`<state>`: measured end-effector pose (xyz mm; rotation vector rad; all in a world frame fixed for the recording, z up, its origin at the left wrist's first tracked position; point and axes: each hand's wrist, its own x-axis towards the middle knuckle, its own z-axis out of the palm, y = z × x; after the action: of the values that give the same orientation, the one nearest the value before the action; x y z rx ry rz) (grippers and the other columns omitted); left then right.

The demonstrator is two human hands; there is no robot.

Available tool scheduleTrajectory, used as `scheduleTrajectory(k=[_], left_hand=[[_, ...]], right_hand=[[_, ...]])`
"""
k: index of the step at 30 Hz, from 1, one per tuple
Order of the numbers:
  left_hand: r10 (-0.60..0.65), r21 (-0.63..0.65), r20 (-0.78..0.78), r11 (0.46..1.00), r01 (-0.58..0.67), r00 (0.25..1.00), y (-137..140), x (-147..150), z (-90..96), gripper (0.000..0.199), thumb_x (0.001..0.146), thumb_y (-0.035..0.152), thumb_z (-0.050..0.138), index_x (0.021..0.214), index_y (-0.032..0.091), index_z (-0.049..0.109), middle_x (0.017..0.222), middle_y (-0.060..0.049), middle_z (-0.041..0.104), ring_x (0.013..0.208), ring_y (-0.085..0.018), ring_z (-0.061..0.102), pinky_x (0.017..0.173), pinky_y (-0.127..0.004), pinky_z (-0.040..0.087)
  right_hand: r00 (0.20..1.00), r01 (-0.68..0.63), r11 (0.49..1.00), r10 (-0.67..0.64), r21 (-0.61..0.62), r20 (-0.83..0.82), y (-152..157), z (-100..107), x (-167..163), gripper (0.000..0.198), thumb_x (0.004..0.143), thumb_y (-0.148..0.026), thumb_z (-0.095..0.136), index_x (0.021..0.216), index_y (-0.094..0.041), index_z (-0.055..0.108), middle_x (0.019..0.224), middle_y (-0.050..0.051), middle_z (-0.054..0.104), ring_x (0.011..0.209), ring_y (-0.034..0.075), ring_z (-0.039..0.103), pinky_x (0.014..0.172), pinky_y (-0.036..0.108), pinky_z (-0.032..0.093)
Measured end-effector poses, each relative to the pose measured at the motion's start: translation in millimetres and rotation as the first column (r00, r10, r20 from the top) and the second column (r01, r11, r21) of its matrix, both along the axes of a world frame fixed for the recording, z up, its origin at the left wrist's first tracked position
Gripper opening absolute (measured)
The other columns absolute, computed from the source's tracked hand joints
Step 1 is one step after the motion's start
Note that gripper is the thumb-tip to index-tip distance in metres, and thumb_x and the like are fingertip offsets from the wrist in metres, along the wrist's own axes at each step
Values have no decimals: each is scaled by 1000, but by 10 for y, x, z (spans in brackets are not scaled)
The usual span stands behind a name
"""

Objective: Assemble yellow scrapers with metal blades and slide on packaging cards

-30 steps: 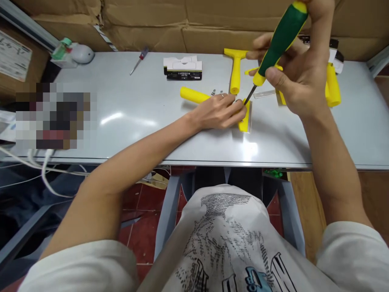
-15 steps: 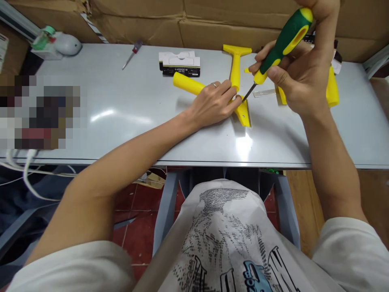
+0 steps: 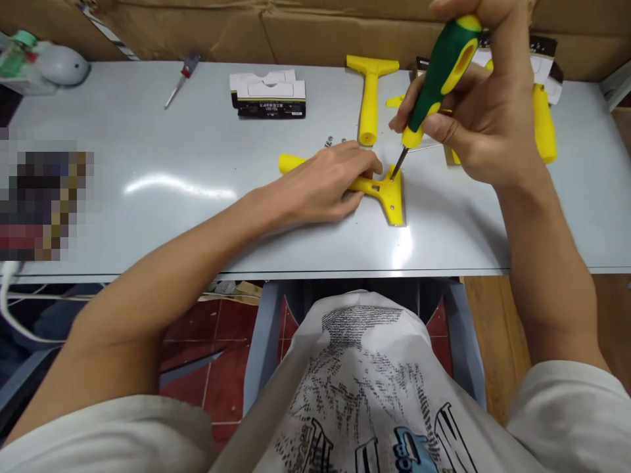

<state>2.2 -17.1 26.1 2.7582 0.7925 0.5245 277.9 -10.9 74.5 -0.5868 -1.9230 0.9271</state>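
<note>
On the table lies a yellow scraper (image 3: 392,197) with a thin metal blade along its wide head. My left hand (image 3: 330,180) is closed around its handle, which sticks out to the left. Gripped in my right hand (image 3: 486,121) is a green and yellow screwdriver (image 3: 440,75), tilted, its tip down at the upper screw spot on the scraper's head. Just behind my left hand are a few small screws (image 3: 328,141). A second yellow scraper body (image 3: 369,98) lies farther back, its head toward the cardboard.
White and black packages (image 3: 269,95) lie at the back. Left of them is a small screwdriver (image 3: 182,80), then a grey rounded device (image 3: 63,64). Another yellow handle (image 3: 543,125) and boxes (image 3: 545,56) are at the right. A cardboard wall (image 3: 315,33) borders the table.
My left hand has slid back from the scraper's head toward its handle, uncovering the head. The scraper's handle lies flatter. The screwdriver stays at the head. The whole view has shifted slightly.
</note>
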Motion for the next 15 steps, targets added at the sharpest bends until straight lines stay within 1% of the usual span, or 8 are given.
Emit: scheduleTrajectory(k=[2,4,6,8,10,13,14,15], left_hand=[[28,3,-49,1000,-28,998,43,-47,59,28,104,25,61,130,24,74,115,-9,77,118,-33,72,98,-45,57],[56,24,-87,998,-54,995,87,-85,100,24,108,34,63,125,27,78,111,-9,79,114,-33,72,91,-43,55],[72,62,-106,996,-66,992,101,-97,118,24,109,42,67,122,28,81,111,-9,81,107,-33,73,82,-43,53],[103,104,-112,990,-91,988,48,-67,115,25,108,46,71,118,27,83,108,-10,81,101,-33,74,76,-43,49],[179,153,-115,975,-161,977,-83,5,94,27,110,48,70,112,25,84,103,-11,80,95,-33,72,73,-43,47],[309,234,-105,931,-279,945,-309,131,48,29,115,37,60,108,21,83,103,-15,78,98,-35,71,74,-42,48],[313,243,-95,928,-283,945,-350,157,36,30,116,32,56,111,20,82,104,-16,78,101,-35,71,75,-42,49],[288,238,-92,936,-260,953,-361,168,30,31,117,31,53,115,20,82,105,-16,78,104,-35,71,77,-42,49]], right_hand=[[998,-57,998,56,-24,-19,5,2,-4,58,101,-34,83,147,-34,47,150,-6,70,128,19,78,120,47,69],[997,-80,996,79,-50,-24,31,-10,-14,63,100,-42,84,147,-34,41,142,-5,75,142,22,73,125,51,65],[999,-43,996,42,-79,-11,71,-44,-44,76,92,-56,89,146,-35,40,136,-6,78,135,26,78,118,54,69],[997,72,995,-74,-73,-18,103,-95,-101,89,81,-64,95,147,-36,42,120,-7,81,112,28,85,104,54,74],[966,253,967,-254,-24,-56,105,-148,-176,91,77,-57,97,148,-36,45,104,-8,81,98,27,85,98,52,76],[850,523,851,-518,43,-92,45,-196,-271,83,80,-41,90,151,-38,47,99,-7,75,96,26,82,98,46,77],[836,547,837,-546,18,-54,17,-201,-289,86,81,-40,88,155,-41,45,102,-6,75,102,27,82,100,46,77],[844,537,843,-537,-31,3,-11,-202,-299,92,81,-42,88,160,-44,41,106,-5,74,111,29,81,100,47,77]])
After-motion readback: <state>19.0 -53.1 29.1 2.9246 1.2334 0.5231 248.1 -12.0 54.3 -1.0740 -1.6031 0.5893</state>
